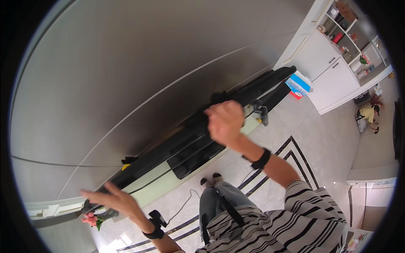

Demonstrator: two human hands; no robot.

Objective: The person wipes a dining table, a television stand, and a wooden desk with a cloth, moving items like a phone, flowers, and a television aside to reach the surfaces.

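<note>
Right hand [225,122] is gripping the long black television [198,139] with fingers curled; left hand [113,200], at 8 o'clock, is spreading open fingers against its end.

TV [198,139] is black, wall [126,63] grey. Shelf [160,185] under TV is pale green-white. Shirt [295,219] has black & white stripes, jeans [215,202] grey. Both wristbands [260,159] black. Flowers [90,219] pink w/ green leaves. Box [298,85] blue, w/ red. Floor [312,139] beige, dark lines. Cupboard [333,80] white.
</note>
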